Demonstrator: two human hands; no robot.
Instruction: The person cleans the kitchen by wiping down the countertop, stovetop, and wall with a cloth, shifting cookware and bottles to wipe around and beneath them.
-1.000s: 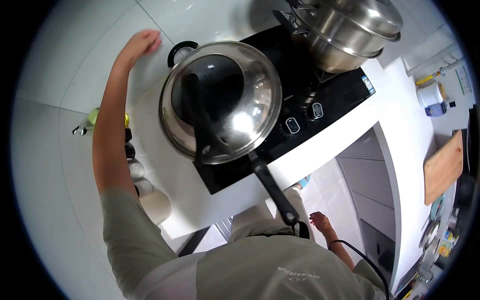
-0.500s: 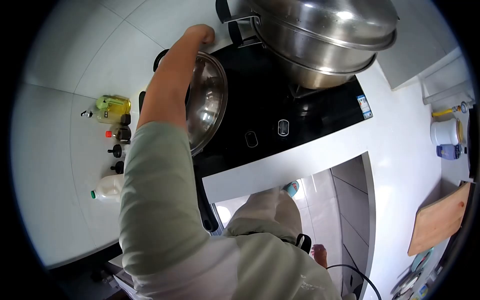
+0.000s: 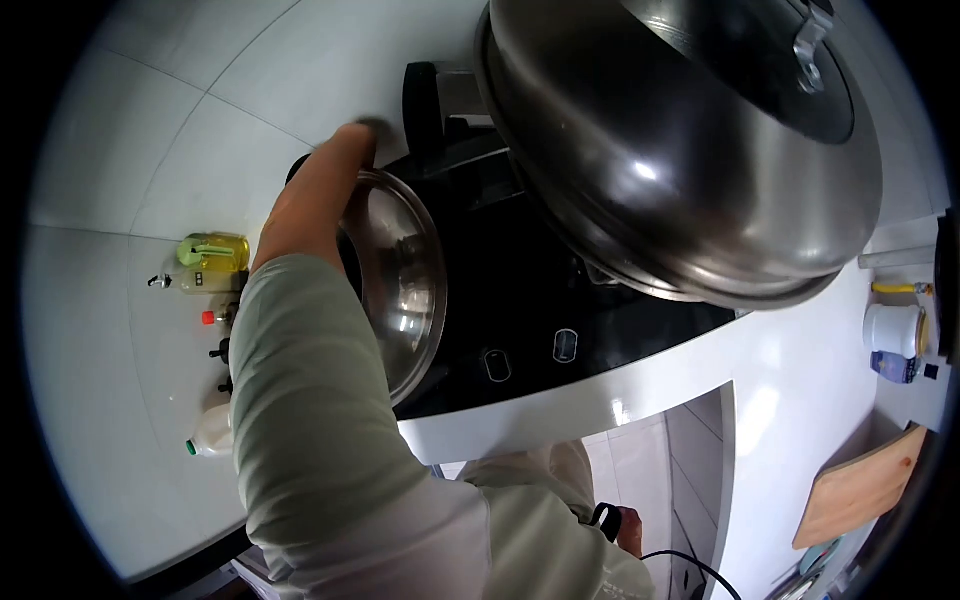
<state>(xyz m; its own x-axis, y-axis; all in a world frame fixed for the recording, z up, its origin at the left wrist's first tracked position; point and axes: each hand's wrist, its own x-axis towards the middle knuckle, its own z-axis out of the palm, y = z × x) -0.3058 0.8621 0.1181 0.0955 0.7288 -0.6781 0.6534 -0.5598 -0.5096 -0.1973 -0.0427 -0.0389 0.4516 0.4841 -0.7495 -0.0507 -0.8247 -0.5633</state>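
Note:
My left arm reaches over a round, shiny steel pan or lid (image 3: pixel 408 300) on the left of the black stovetop. At its far side, close to the wall, is my left hand (image 3: pixel 368 138), blurred and with its fingers hidden, so its grip is unclear. A large steel steamer pot with a domed lid (image 3: pixel 640 190) stands to the right of that hand; its dark side handle (image 3: pixel 424 110) points towards the hand. My right hand (image 3: pixel 629 532) hangs low beside my body, away from the stove, its fingers mostly hidden.
Left along the wall stand an oil bottle (image 3: pixel 225 252), several seasoning bottles and a white jug with a green cap (image 3: pixel 212 432). A wooden cutting board (image 3: pixel 860 487) leans at the right, below a white container (image 3: pixel 893 330). The white counter edge (image 3: pixel 560 400) runs before me.
The view has shifted, so the steamer pot looks larger and closer and the stove sits lower. My left hand has moved slightly left, away from the pot handle. My right hand stays low.

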